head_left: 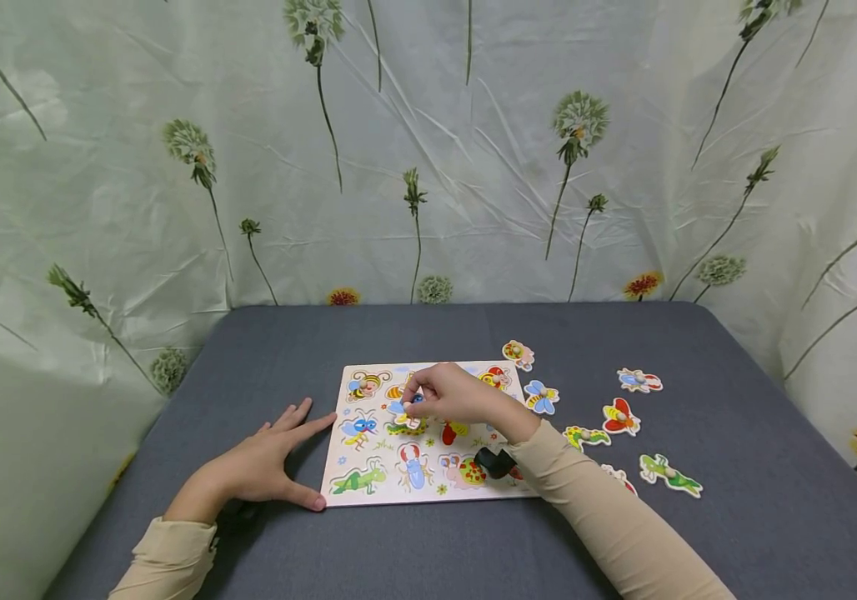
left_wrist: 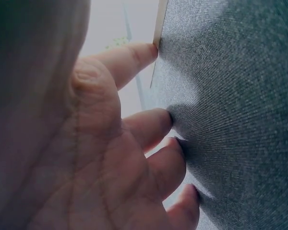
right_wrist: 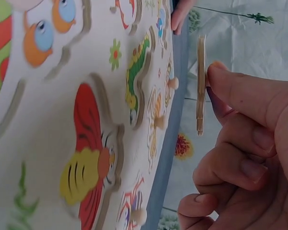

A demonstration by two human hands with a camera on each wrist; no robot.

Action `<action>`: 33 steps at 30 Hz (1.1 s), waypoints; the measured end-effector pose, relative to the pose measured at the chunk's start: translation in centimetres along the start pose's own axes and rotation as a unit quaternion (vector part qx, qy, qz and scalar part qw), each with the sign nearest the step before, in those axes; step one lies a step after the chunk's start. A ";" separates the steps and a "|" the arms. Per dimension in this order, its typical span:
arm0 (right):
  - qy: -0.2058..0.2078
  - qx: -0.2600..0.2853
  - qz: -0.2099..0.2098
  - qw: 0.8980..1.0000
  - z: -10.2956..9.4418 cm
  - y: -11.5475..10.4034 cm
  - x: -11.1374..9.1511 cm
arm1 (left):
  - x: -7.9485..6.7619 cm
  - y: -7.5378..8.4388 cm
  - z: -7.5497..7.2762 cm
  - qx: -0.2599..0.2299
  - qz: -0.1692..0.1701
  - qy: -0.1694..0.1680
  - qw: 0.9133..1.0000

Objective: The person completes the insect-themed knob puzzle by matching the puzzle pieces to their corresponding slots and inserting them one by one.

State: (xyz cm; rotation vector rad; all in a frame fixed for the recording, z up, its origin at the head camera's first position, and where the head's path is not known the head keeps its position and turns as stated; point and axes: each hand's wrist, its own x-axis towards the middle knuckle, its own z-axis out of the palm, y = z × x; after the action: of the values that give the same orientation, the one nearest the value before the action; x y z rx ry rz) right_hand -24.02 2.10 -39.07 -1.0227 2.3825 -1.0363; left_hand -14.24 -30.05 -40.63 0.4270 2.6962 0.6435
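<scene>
A wooden peg puzzle board (head_left: 391,446) printed with insects lies flat on the table. My right hand (head_left: 447,393) is above its middle. Between thumb and forefinger I pinch a puzzle piece (right_wrist: 200,86) by its knob; in the right wrist view it is seen edge-on, raised off the board. From the head view this piece (head_left: 401,415) shows blue and whitish parts, partly covered by my fingers. My left hand (head_left: 259,467) spreads its fingers at the board's left side. Its thumb (left_wrist: 139,55) touches the board's edge, and the other fingertips rest on the cloth.
To the board's right lie several loose pieces, among them a green grasshopper (head_left: 670,476), a red-winged butterfly (head_left: 621,417), a blue-winged insect (head_left: 541,397) and a snail (head_left: 518,354). A bee piece (head_left: 365,385) sits in the board's top left. Behind the table (head_left: 428,546) hangs a dandelion-print curtain (head_left: 488,167).
</scene>
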 end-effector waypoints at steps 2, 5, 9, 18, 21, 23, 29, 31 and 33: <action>-0.002 -0.004 -0.001 1.000 0.3 -0.2 0.3 | 0.0 0.0 0.0 0.003 0.001 0.001 1.000; -0.006 -0.009 -0.003 1.000 0.7 -0.3 0.8 | 0.0 -0.1 0.1 0.005 0.002 0.000 1.000; -0.011 -0.006 -0.003 1.000 1.3 -0.6 1.4 | 0.0 -0.2 0.0 0.009 0.003 -0.001 1.000; -0.019 -0.021 -0.012 1.000 2.6 -1.2 2.7 | -0.1 -0.1 0.1 0.010 0.007 0.003 1.000; -0.016 -0.027 -0.015 0.999 3.1 -1.4 3.1 | -0.1 -0.1 0.0 0.010 0.010 0.004 1.000; -0.016 -0.028 -0.015 0.999 3.4 -1.6 3.4 | -0.1 -0.1 0.0 0.010 0.012 0.005 1.000; -0.016 -0.034 -0.012 0.999 4.2 -1.8 4.1 | 0.0 -0.1 0.0 0.007 0.012 0.009 1.000; -0.016 -0.035 -0.012 0.999 4.4 -1.9 4.3 | 0.0 0.0 0.0 0.005 0.009 0.009 1.000; -0.016 -0.037 -0.010 0.999 4.7 -1.9 4.4 | 0.0 0.1 0.0 0.003 0.004 0.008 1.000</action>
State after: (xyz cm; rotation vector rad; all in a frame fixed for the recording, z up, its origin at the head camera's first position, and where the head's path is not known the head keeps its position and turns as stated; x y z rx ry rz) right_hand -23.53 -4.32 -40.91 -1.0822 2.4059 -0.9370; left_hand -14.25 -29.97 -40.63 0.4371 2.7127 0.6445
